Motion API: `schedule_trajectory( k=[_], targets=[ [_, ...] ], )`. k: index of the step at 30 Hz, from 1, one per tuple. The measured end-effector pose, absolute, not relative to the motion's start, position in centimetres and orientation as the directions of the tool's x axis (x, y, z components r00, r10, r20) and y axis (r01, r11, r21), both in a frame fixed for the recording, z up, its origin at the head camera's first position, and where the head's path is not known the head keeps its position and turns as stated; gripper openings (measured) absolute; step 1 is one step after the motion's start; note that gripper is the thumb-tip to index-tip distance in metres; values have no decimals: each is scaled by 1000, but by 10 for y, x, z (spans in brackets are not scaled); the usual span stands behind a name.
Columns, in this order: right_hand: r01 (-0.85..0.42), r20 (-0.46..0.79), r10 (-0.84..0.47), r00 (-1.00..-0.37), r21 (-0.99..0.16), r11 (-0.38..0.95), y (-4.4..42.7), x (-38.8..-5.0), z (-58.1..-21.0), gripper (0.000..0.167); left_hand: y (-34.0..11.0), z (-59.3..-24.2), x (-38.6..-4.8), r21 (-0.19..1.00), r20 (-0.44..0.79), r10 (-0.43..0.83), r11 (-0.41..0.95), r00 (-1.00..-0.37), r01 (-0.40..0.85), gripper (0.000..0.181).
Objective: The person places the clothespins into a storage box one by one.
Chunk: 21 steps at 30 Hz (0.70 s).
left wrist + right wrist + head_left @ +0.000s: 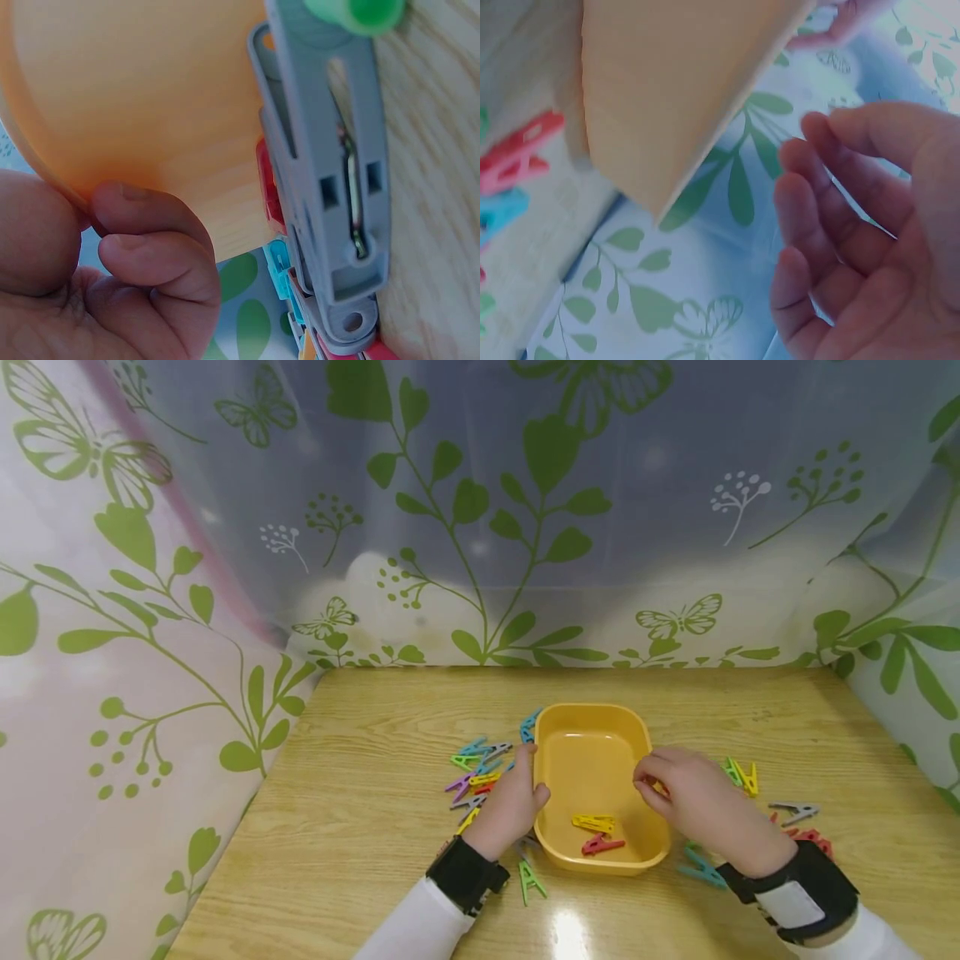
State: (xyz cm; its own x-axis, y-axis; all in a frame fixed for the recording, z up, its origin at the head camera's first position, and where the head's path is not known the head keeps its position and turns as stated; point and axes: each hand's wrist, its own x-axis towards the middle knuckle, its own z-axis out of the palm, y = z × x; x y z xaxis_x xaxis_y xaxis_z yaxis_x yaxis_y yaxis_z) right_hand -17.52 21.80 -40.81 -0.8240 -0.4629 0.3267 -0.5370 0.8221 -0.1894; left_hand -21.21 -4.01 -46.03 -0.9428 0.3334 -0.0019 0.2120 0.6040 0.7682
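Observation:
A yellow-orange plastic basin [588,764] stands on the table, with a yellow clothespin [592,823] and a red clothespin [602,845] lying inside. My left hand [508,806] grips the basin's left rim, thumb on the inner side and bent fingers on the outer. Close beside that hand, a grey clothespin [341,172] fills much of the left wrist view. Over the basin's right rim hovers my right hand [686,793]. Its fingers are loosely bent and the thumb [885,124] meets the index fingertip; nothing shows between them in the right wrist view.
Mixed-colour clothespins [468,781] lie heaped left of the basin, and a green clothespin [530,882] lies near its front left. To the right are a yellow clothespin [748,778], a grey clothespin [797,812] and a blue clothespin [703,868]. A leaf-patterned curtain [480,568] borders the wooden table [322,827].

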Motion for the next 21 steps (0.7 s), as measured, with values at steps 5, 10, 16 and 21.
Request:
schedule_trajectory(
  k=[5, 10, 16, 21],
  targets=[
    [-488, 358, -399, -844, -205, 849, 230, -180, -401, 5, -41, -460, -212, 773, -2, 336, 598, -942, 212, 57],
    [-436, 325, -359, -875, -206, 876, 243, -188, -406, 5, -41, -461, -212, 781, -5, 336, 589, -942, 206, 57],
    [-370, 226, -326, -918, -192, 909, 255, -196, -420, 5, -40, -462, -213, 772, 7, 335, 597, -942, 218, 57],
    [-323, 128, -305, -944, -165, 932, 265, -200, -430, 10, -39, -462, -213, 771, 2, 328, 602, -945, 211, 57]
  ],
)
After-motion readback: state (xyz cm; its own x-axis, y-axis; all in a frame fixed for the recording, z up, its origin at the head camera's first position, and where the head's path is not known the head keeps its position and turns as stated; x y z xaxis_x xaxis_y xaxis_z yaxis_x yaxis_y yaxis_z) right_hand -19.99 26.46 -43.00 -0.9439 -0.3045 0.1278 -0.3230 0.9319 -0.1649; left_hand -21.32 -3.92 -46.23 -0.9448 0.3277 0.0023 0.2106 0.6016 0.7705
